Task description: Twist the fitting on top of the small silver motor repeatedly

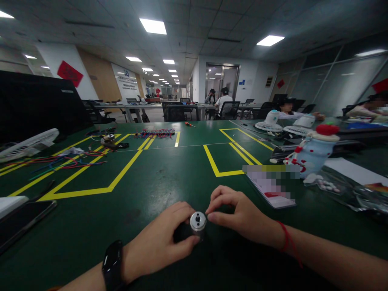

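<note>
A small silver cylinder that looks like an electric motor (198,220) stands upright near the table's front edge, with dark holes in its top face. My left hand (160,234) is closed around its side, thumb in front and fingers behind. Just right of the rim, my right hand (233,208) has thumb and index finger pinched together. Anything between those fingertips is too small to make out. A black watch is on the left wrist and a red string on the right.
A phone (271,190) lies beyond my right hand, near a blue cup (318,151). Loose wires (69,159) spread at left, with a wire bundle (157,133) farther back. A screwdriver (190,124) lies at the far edge. Yellow tape (80,193) marks the green table. People sit beyond.
</note>
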{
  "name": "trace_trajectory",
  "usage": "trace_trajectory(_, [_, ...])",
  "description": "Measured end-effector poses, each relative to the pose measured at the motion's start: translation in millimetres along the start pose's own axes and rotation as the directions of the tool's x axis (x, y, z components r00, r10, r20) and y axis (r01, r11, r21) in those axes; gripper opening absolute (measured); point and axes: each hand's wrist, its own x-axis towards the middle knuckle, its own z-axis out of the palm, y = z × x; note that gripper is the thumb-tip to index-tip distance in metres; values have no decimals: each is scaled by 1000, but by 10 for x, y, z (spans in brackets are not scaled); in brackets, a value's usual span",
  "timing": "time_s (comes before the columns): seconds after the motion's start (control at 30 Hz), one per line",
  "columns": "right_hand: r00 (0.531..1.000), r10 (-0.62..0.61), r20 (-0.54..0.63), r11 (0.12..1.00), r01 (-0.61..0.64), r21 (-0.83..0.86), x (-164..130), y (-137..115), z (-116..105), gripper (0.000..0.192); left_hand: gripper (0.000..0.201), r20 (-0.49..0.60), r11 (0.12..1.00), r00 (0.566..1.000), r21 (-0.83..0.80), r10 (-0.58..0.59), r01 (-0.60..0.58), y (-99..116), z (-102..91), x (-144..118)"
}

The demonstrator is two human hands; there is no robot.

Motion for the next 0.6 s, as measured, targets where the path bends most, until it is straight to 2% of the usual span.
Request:
trace_trajectory(0.13, [986,-1,168,988,27,-154,-86,96,-8,11,14,6,1000,1000,8,-5,5,-20,-6,1])
trace_trajectory(0.27, [980,11,197,986,21,-164,-99,84,-13,14,13,8,1000,1000,5,-11,11,-30,-17,7])
trace_trajectory(0.37, [989,60,134,998,-63,20,-70,84,-56,15,14,8,1000,1000,3,-14,14,-29,-19,-2])
trace_trajectory(0.43, [988,143,59,973,-151,173,-47,124,-88,16,15,5,1000,1000,0,-18,18,-25,-19,-8])
trace_trajectory(0.5, [965,263,-28,917,-240,317,-25,197,-108,19,15,3,1000,1000,-1,-18,18,-20,-20,-11])
trace_trajectory(0.6, [897,429,-101,787,-317,530,6,318,-123,21,14,1,1000,1000,-1,-12,12,-16,-22,-9])
